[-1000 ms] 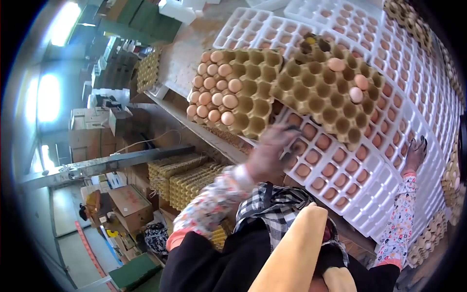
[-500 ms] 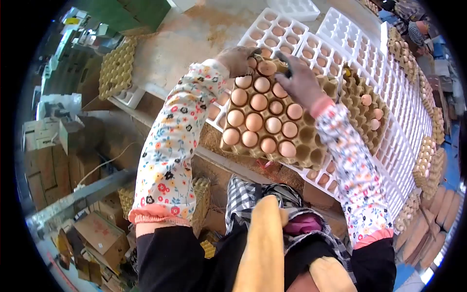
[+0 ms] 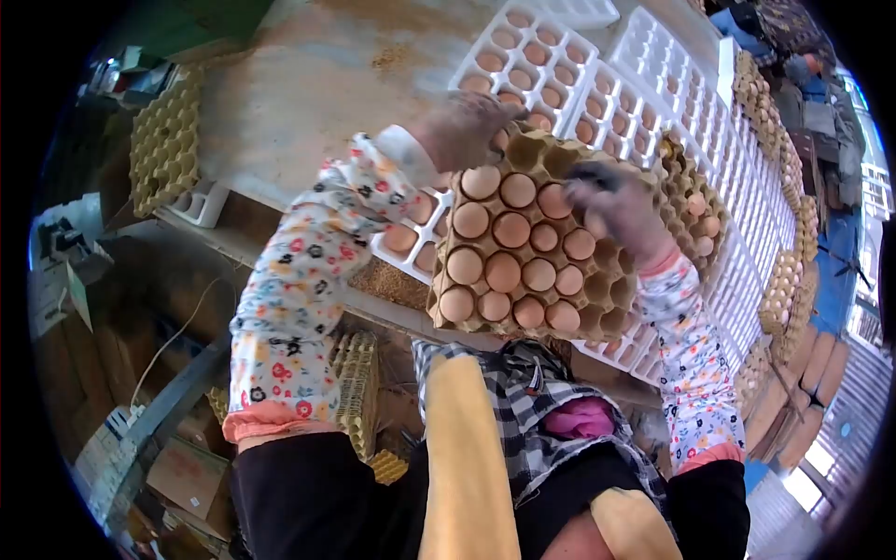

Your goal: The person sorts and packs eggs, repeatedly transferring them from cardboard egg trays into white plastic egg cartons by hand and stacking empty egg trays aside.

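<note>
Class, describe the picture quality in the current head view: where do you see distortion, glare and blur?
Head view: black corners frame a rounded image, with the white egg trays curving; glare whitens patches at lower right; the right hand looks blurred, the eggs beside it sharper.

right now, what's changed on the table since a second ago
The left hand moved to the far edge of the fuller brown tray, an egg beside it; the right hand left the white trays and is over the brown one. At least one egg is gone from its far row. The other brown tray still holds three eggs.
</note>
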`<state>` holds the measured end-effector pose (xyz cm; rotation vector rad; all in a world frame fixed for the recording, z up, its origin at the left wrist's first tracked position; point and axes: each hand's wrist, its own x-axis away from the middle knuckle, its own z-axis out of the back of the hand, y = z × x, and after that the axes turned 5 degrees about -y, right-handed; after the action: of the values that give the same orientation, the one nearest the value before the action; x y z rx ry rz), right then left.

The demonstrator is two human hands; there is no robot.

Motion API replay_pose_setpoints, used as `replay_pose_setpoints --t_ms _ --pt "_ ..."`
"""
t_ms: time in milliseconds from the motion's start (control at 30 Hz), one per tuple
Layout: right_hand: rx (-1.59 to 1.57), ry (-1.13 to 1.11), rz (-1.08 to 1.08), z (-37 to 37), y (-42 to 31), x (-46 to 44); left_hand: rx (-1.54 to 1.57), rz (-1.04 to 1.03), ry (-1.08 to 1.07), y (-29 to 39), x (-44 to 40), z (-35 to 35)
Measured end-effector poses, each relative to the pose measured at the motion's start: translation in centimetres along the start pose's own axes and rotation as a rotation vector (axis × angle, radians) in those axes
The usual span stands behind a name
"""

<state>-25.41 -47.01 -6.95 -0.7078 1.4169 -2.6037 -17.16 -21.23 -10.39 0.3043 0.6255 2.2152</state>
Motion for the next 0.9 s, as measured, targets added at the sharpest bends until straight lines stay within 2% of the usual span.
replay_pose_setpoints --t_ms 33,67,100,167,233,267,300,333,367,433,500,567,633,700,733,767,833,867,900 --pt "0.606 0.068 0.236 -1.8 -0.7 0.7 0.167 0.075 -0.056 0.3 0.1 1.1" --pt "0.731 -0.062 0.122 -2.9 -0.8 0.9 0.554 0.122 0.022 0.4 0.9 1.2" --pt "0.762 -0.102 0.063 -3.0 -1.7 0.9 0.933 0.172 0.099 0.0 1.7 1.5" --pt "0.577 -0.101 0.150 -1.7 -0.5 0.7 1.541 0.241 0.361 -1.8 2.7 1.0" --pt "-0.392 -0.089 -0.077 -0.2 -0.3 1.6 1.142 0.232 0.234 -2.3 3.3 0.6" --pt "-0.768 0.000 -0.169 0.1 -1.3 2.1 0.897 0.279 0.086 -0.5 3.6 1.4" --pt "-0.838 0.030 -0.112 0.3 -1.1 2.1 0.653 0.326 -0.073 1.2 3.8 1.5" --pt "-0.694 -0.062 -0.104 0.4 -1.3 1.7 0.072 0.225 -0.138 2.2 3.9 0.0" --pt "-0.548 -0.142 -0.090 0.7 -1.8 1.1 0.011 0.255 -0.134 3.0 4.2 -0.5" --pt "0.468 -0.082 0.231 -0.8 -3.4 -0.2 0.051 0.140 -0.137 1.7 4.1 0.8" --pt "1.078 -0.104 0.123 -2.9 -6.2 -0.6 0.912 0.300 0.008 1.3 5.3 0.7" --pt "1.434 -0.170 0.076 -5.2 -4.9 -3.0 1.534 0.386 0.283 2.6 7.0 1.9" --pt "1.292 -0.285 0.078 -5.2 -4.3 -4.0 1.361 0.327 0.216 2.6 7.8 1.6" --pt "1.074 -0.317 0.058 -3.1 -6.5 -2.9 0.511 0.145 0.093 3.6 7.9 1.2" --pt "0.815 0.003 0.367 -2.5 -4.7 -1.6 0.212 0.261 -0.030 5.2 8.2 1.6" --pt "0.051 -0.217 0.129 -1.2 -2.9 -1.5 -0.169 0.340 -0.171 7.5 8.1 1.6" --pt "-1.106 -0.196 0.105 -1.3 -0.3 1.1 -0.306 0.325 -0.273 7.3 8.0 -0.9" --pt "-1.398 -0.248 0.092 -1.2 -0.6 2.9 -0.304 0.372 -0.238 8.1 7.8 -0.9" --pt "-1.689 -0.298 0.062 -1.0 -0.9 4.7 -0.294 0.266 -0.158 7.5 8.0 -1.3"
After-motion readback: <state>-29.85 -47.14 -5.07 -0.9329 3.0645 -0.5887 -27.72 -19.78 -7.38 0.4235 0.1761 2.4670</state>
